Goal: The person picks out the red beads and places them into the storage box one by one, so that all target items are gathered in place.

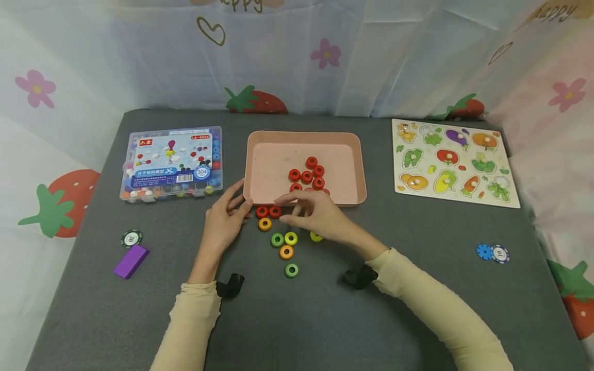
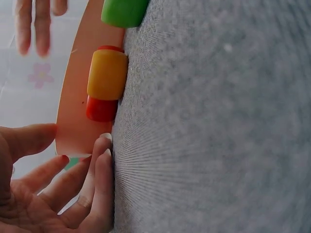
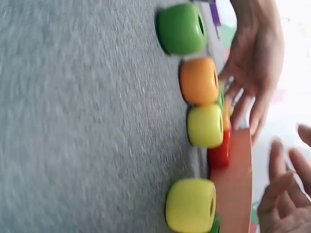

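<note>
My left hand (image 1: 224, 219) rests at the near left corner of a pink tray (image 1: 269, 154). Its thumb touches the rim and its fingers spread along the walls, as the left wrist view shows. Over the tray's near edge hovers my right hand (image 1: 320, 214), thumb and fingers apart with nothing between them. Several red beads (image 1: 307, 182) lie in the tray, some partly hidden by that hand. In front of the tray are two more red beads (image 1: 262, 216), plus orange (image 2: 108, 75), green (image 3: 180, 31) and yellow beads (image 3: 189, 206) on the table.
A clear box (image 1: 174, 159) of coloured pieces stands left of the tray. At the right lies a vegetable puzzle board (image 1: 429, 167). A purple block (image 1: 132, 262) and a dark chip (image 1: 132, 238) are at left, blue chips (image 1: 484, 252) at right.
</note>
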Demonstrator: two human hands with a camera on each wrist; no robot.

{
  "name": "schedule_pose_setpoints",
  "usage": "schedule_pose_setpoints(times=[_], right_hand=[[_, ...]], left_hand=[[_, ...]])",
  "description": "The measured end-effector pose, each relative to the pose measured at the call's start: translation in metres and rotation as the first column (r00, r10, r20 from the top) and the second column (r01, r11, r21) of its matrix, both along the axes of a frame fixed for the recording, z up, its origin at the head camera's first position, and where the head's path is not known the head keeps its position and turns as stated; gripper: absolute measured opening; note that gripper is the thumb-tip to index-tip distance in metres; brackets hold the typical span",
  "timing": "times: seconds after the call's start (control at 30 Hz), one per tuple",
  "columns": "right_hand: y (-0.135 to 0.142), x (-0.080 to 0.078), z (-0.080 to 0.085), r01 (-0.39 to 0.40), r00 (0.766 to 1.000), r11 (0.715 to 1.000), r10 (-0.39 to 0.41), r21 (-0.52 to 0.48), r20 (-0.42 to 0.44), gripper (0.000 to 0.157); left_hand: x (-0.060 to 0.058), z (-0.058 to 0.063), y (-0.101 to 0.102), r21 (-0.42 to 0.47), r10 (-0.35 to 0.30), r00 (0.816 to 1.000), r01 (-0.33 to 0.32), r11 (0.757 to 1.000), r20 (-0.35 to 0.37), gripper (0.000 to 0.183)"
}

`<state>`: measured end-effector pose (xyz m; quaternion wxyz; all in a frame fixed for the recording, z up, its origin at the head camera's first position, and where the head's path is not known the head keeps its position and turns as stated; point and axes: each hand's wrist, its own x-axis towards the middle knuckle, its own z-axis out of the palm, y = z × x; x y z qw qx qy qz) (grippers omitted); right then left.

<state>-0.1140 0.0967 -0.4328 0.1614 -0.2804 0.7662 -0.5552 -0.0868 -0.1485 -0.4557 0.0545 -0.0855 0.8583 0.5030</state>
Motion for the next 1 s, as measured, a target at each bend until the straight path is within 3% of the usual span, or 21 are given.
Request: schedule_pose_setpoints(times=[0.13, 0.33, 0.7, 0.87, 1.0], right_hand=[[-0.003, 0.005, -0.004, -0.102, 0.994, 0.989, 0.098, 0.106, 0.04, 0.054], [-0.002, 0.009, -0.011, -0.148, 0.987, 0.974, 0.134, 0.17, 0.092, 0.064], [-0.002, 0.007, -0.014, -0.137, 0.991, 0.97, 0.136, 0.2, 0.016, 0.038], [-0.006, 0.009, -0.016, -0.085, 0.994, 0.969, 0.099, 0.231, -0.052, 0.032], [-0.009, 0.01, -0.018, -0.036, 0.993, 0.952, 0.068, 0.304, -0.096, 0.03]], left_hand=[[-0.001, 0.0, 0.0, 0.026, -0.001, 1.0, 0.001, 1.0, 0.014, 0.054], [0.0, 0.001, -0.001, 0.032, 0.0, 1.0, 0.0, 0.999, 0.005, 0.054], [0.001, 0.002, 0.0, 0.015, 0.005, 1.0, -0.005, 1.0, 0.0, 0.054], [0.001, 0.002, -0.001, 0.017, 0.008, 1.0, -0.008, 1.0, 0.005, 0.054], [0.001, 0.002, -0.001, 0.015, 0.005, 1.0, -0.005, 1.0, 0.006, 0.054]])
